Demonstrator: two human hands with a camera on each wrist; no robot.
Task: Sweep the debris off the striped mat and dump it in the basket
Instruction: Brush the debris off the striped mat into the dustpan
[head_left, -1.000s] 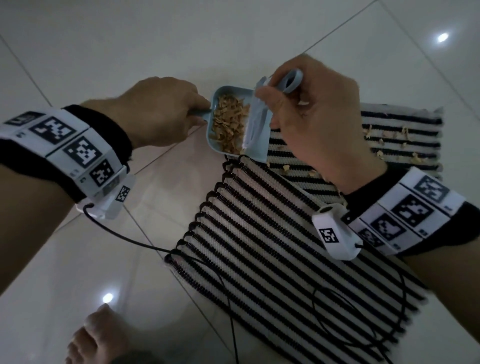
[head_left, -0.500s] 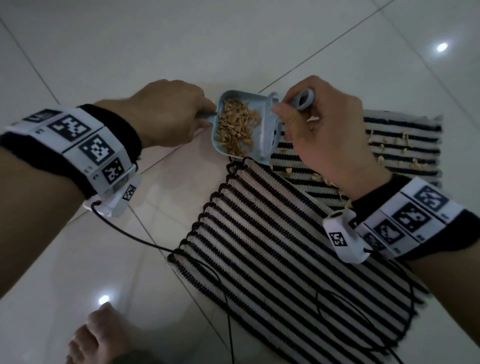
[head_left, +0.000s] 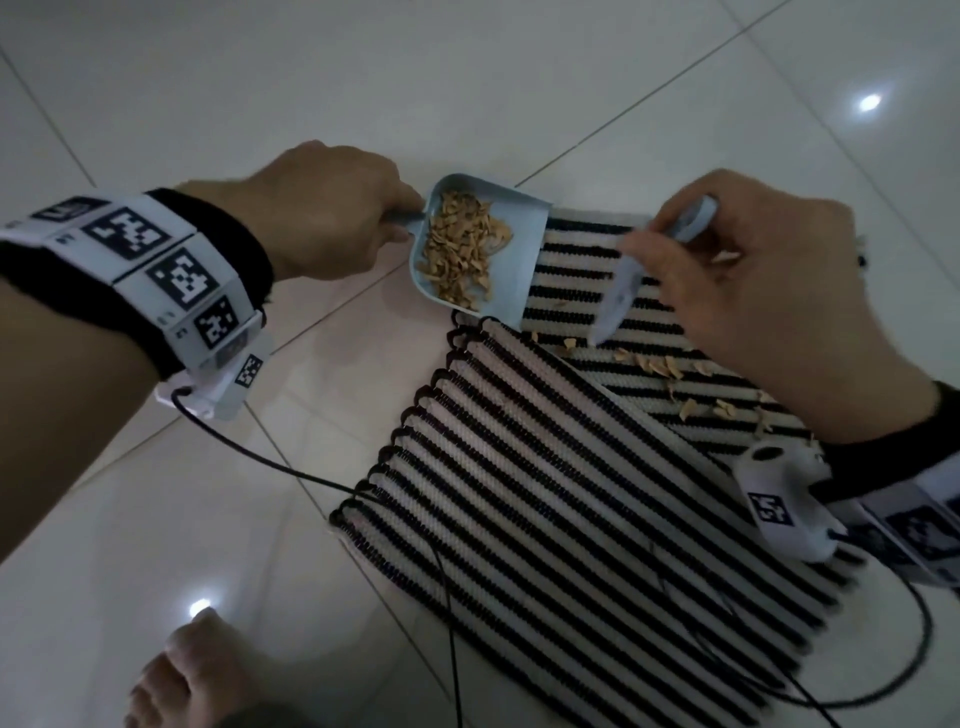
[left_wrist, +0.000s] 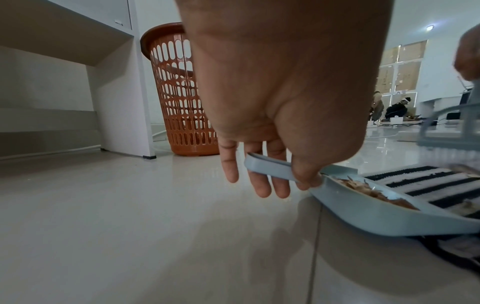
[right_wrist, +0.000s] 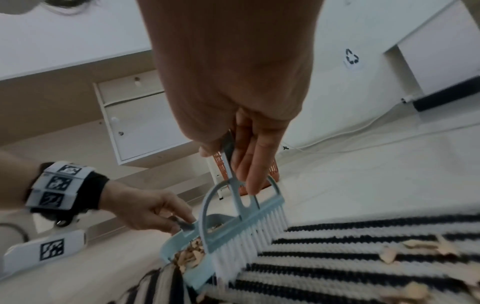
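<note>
A light-blue dustpan (head_left: 511, 260) filled with tan debris (head_left: 460, 252) lies at the far-left edge of the black-and-white striped mat (head_left: 597, 499). My left hand (head_left: 332, 218) pinches its handle (left_wrist: 270, 167). My right hand (head_left: 753, 291) grips a small light-blue brush (right_wrist: 242, 226), whose white bristles (head_left: 615, 299) touch the mat to the right of the pan. More tan debris (head_left: 670, 369) is scattered on the mat below my right hand. The orange slotted basket (left_wrist: 179, 92) stands on the floor beyond my left hand.
A second striped mat (head_left: 587, 249) lies partly under the front one. White cabinets (right_wrist: 135, 127) line the wall behind the basket. Black cables (head_left: 447, 597) trail over mat and tiled floor (head_left: 156, 519). A bare foot (head_left: 187, 680) shows at the bottom left.
My right hand has drawn the brush away from the dustpan to the right, over the mat. The dustpan's contents now lie uncovered. The left hand has hardly moved.
</note>
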